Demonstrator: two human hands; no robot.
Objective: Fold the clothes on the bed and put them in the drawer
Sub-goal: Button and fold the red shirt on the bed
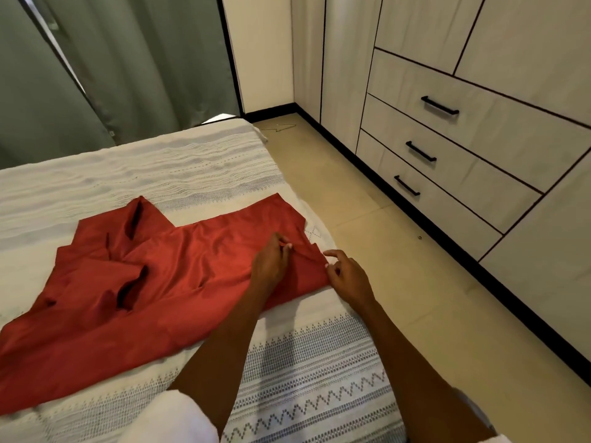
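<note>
A red garment (166, 276) lies spread flat across the white patterned bedspread (179, 167), its sleeves toward the left. My left hand (271, 263) lies on the garment's right end, thumb and fingers pinching a small fold of the red cloth. My right hand (347, 276) is at the garment's right edge near the side of the bed, its fingertips pinching the hem corner. Three drawers with black handles are set in the wardrobe on the right: top (439, 105), middle (420, 151) and bottom (406, 186). All three are closed.
A strip of beige tiled floor (367, 219) runs between the bed and the wardrobe. A wire hanger (281, 126) lies on the floor near the far corner. Grey-green curtains (121, 65) hang behind the bed.
</note>
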